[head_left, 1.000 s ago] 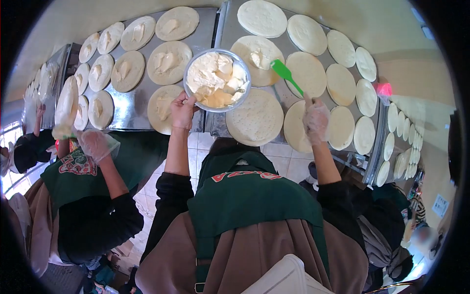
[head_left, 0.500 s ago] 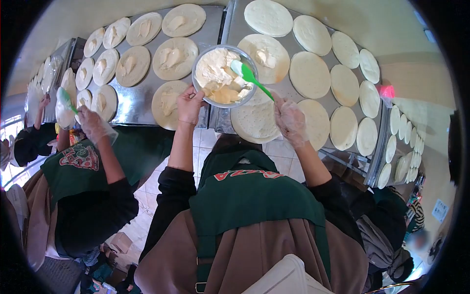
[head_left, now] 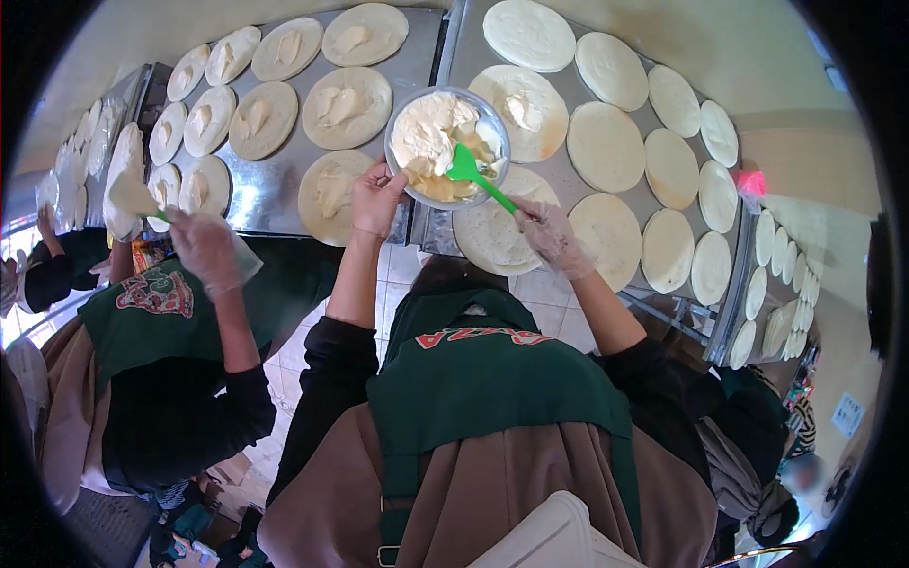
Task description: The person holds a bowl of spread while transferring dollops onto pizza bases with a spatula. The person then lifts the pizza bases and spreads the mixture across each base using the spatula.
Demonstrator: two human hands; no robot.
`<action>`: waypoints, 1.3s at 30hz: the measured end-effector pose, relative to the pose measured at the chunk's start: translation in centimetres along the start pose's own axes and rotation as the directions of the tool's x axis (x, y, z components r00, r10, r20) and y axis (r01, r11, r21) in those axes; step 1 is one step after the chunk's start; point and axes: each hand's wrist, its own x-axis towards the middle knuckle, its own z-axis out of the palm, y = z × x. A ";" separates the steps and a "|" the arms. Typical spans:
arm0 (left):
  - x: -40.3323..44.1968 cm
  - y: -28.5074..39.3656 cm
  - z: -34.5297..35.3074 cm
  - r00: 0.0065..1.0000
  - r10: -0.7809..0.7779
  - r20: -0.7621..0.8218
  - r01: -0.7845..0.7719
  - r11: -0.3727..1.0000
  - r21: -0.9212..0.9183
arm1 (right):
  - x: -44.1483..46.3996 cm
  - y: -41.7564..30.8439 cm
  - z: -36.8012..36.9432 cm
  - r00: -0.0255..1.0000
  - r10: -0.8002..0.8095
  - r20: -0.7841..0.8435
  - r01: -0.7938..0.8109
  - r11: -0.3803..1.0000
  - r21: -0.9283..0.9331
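My left hand (head_left: 379, 201), bare, grips the near-left rim of a round metal bowl (head_left: 504, 128), holding it above the tables. Inside is a thick pale cream (head_left: 423, 130), heaped on the far left side. My right hand (head_left: 554, 239), in a clear plastic glove, is closed around the handle of a green spatula (head_left: 488, 182). The spatula's head is down in the bowl, against the cream. Just beyond the bowl to the right lies a dough round (head_left: 530, 90) with a dollop of cream on it. A plain dough round (head_left: 492, 237) lies below the bowl.
More plain dough rounds (head_left: 606, 147) cover the right metal table (head_left: 456, 57). Cream-topped rounds (head_left: 262, 120) lie on the left table (head_left: 270, 194). At left a co-worker's gloved hand (head_left: 204, 248) holds another spatula (head_left: 133, 197). A pink object (head_left: 751, 182) is at the right.
The bowl has shifted slightly right in my left hand. My right hand has moved down a little, and the spatula head has gone lower in the bowl. The co-worker's spatula has moved.
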 end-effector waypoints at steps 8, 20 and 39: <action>-0.5 -0.5 -0.1 0.993 0.114 0.017 -0.114 0.993 -0.022 | -2.0 -3.9 0.9 0.910 0.381 0.164 -0.396 0.682 0.615; -1.8 -0.5 0.0 0.975 0.216 -0.047 -0.213 0.975 0.066 | -2.9 -5.0 3.9 0.868 0.305 0.392 -0.473 0.267 0.840; -1.3 -1.4 -0.4 0.965 0.261 -0.036 -0.256 0.961 0.105 | -2.8 -2.0 6.9 0.915 0.380 0.134 -0.311 0.455 0.834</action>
